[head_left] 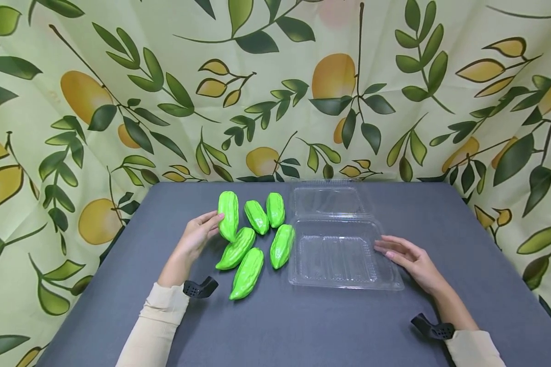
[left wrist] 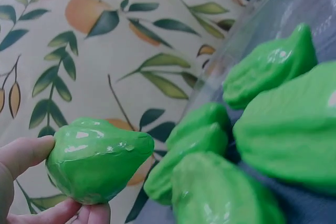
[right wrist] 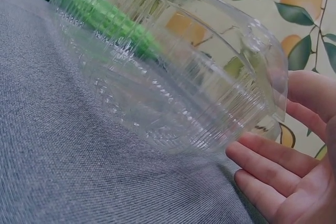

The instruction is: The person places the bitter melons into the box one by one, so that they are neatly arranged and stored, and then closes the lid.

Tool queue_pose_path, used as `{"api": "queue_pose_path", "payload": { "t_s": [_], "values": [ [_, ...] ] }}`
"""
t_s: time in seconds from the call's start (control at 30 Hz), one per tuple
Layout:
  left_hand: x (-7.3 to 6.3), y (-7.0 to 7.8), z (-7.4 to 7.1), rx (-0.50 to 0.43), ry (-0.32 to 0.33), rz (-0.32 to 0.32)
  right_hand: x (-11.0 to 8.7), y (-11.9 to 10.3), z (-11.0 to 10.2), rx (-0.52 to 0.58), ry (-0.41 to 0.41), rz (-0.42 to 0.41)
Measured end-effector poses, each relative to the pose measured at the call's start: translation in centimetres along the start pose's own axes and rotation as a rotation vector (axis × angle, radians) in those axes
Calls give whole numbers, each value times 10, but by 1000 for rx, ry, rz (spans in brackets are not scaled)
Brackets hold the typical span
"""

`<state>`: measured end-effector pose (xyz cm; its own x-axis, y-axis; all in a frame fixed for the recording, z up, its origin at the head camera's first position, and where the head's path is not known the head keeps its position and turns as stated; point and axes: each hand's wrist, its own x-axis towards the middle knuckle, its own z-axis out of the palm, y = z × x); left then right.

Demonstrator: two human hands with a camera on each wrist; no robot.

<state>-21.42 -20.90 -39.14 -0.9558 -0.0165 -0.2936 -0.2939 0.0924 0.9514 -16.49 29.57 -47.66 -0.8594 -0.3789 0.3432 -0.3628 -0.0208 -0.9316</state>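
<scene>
My left hand [head_left: 198,233] pinches a glossy green bitter melon [head_left: 228,216] between thumb and fingers. In the left wrist view this ridged bitter melon [left wrist: 100,163] shows a blunt tip pointing right. Several more bitter melons [head_left: 248,273] lie loosely grouped beside and below it. To their right stands a clear plastic clamshell container [head_left: 335,257], its lid [head_left: 326,200] folded back toward the wall. At the container's right edge is my right hand [head_left: 408,257], with fingers loosely extended. In the right wrist view its fingertips [right wrist: 244,148] are right at the container's side wall.
A dark grey cloth [head_left: 275,326] covers the table. Behind and at both sides hangs a curtain [head_left: 275,76] printed with leaves and orange fruit. Each wrist carries a black camera mount, one on the left wrist [head_left: 200,288] and one on the right wrist [head_left: 433,329].
</scene>
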Motion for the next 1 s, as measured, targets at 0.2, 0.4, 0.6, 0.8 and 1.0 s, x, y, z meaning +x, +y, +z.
{"api": "queue_pose_path", "payload": {
  "t_s": [0.2,0.4,0.6,0.8,1.0],
  "values": [
    [-8,1,8,-3,-32,28,1,0,-2,-4,-5,-4],
    [-14,2,13,-7,-57,22,0,1,-1,3,-6,-6],
    [-19,1,18,-8,-70,34,-1,2,0,-8,4,12],
    [-22,1,23,-35,-96,71,-1,0,1,-17,5,11],
    [-24,1,29,-41,-112,76,-1,-1,1,-17,-2,23]
  ]
}}
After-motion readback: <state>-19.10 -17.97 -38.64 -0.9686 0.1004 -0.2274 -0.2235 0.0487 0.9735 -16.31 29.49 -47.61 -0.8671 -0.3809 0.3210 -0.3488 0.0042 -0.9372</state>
